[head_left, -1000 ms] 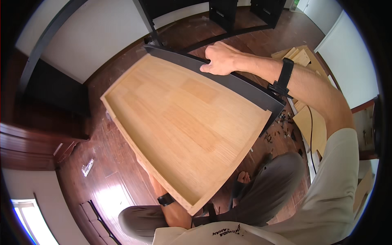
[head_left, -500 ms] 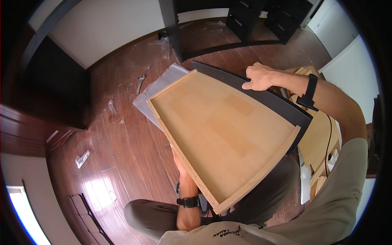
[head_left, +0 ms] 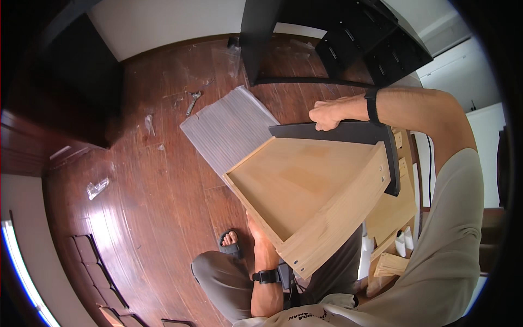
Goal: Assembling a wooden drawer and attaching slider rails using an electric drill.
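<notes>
A pale wooden drawer with a black front panel is held tilted above my lap. Its inside and bare bottom board face up toward me, and the outer face of the near side wall shows dark holes close to its ends. My right hand is closed over the upper edge of the black panel. Under the left end, my left hand supports the rear wall; its fingertips are hidden behind the wood. A grey foam sheet lies on the floor beyond the drawer.
A black cabinet frame with drawers stands at the far side. An adjustable wrench and a clear plastic bag lie on the wooden floor. Wooden pieces are stacked at my right, and dark panels lie at the left.
The drawer has tipped so that the outer face of its near side wall now shows. Both hands keep hold of it. More of the foam sheet and my foot have come into view.
</notes>
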A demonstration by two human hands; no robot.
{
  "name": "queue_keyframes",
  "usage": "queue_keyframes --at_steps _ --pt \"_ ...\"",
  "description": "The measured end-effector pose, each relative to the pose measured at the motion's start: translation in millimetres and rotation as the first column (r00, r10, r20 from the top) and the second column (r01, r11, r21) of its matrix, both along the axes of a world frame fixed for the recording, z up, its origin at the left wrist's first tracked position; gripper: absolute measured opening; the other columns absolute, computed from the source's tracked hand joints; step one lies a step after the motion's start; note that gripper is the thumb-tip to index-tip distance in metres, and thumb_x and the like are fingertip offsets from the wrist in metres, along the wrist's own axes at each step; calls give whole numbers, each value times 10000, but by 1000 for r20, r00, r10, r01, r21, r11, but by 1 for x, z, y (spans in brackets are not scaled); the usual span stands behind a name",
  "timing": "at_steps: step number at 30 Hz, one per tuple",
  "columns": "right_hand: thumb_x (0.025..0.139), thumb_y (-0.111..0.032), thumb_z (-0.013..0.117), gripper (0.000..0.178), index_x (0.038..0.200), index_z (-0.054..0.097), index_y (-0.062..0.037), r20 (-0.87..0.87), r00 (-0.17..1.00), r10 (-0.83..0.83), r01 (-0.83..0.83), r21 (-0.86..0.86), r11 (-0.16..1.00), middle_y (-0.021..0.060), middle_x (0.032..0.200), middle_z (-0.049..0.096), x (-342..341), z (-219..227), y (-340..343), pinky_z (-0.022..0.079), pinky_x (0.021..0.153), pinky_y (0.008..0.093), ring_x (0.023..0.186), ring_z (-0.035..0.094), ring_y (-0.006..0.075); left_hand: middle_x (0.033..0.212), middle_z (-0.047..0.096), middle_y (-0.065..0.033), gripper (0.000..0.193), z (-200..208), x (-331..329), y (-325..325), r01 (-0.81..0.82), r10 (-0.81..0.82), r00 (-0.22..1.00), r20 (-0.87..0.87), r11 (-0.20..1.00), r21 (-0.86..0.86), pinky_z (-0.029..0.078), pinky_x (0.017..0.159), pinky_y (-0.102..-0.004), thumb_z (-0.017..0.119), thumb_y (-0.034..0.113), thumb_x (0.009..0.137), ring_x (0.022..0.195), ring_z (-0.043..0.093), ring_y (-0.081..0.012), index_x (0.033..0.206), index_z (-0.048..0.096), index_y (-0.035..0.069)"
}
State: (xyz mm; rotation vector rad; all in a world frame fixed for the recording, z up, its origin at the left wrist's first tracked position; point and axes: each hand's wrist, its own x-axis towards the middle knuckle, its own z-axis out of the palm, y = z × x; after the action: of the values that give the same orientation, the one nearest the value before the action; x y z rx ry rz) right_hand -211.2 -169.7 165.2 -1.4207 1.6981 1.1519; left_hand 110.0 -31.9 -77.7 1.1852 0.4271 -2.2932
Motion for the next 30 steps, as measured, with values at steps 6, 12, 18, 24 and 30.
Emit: queue_keyframes --at_steps 6,12,18,24,30 --pt "935 -247 604 335 1135 660 15 -89 984 156 -136 195 971 238 1206 615 8 -8 -63 515 877 500 1120 606 395 1465 435 -129 678 85 -47 -14 -31 5 993 117 975 218 376 1086 -420 227 573 1019 1290 460 -322 1478 355 91" --pt "899 -182 601 413 1304 602 -100 -161 956 244 -174 354 919 150 1420 497 36 -40 -116 484 949 541 1289 504 342 1515 381 -115 698 95 -48 -38 -121 78 987 140 935 333 345 1121 -423 182 599 1010 1344 415 -318 1502 323 125" --pt "865 -183 650 371 1220 653 -76 -154 921 359 -282 374 884 151 1218 650 29 -27 -164 529 879 468 1071 644 336 1462 463 -92 663 95 -39 -51 -93 93 996 18 925 367 383 1087 -462 256 587 1009 1312 453 -338 1488 354 138" --pt "867 -143 655 408 1272 630 -105 -14 1000 22 -18 202 979 141 1203 665 4 22 -151 528 886 407 1046 657 311 1390 506 -95 603 65 3 -22 228 -220 962 164 973 -28 427 1030 -466 319 545 1003 1196 509 -305 1433 413 134" --pt "956 -218 567 295 1174 627 -28 641 756 -135 583 -564 585 134 1042 703 -33 99 -64 527 835 338 981 675 232 1303 558 -97 531 80 80 -21 705 -547 709 444 557 -439 478 962 -471 394 495 995 1057 577 -266 1368 484 129"
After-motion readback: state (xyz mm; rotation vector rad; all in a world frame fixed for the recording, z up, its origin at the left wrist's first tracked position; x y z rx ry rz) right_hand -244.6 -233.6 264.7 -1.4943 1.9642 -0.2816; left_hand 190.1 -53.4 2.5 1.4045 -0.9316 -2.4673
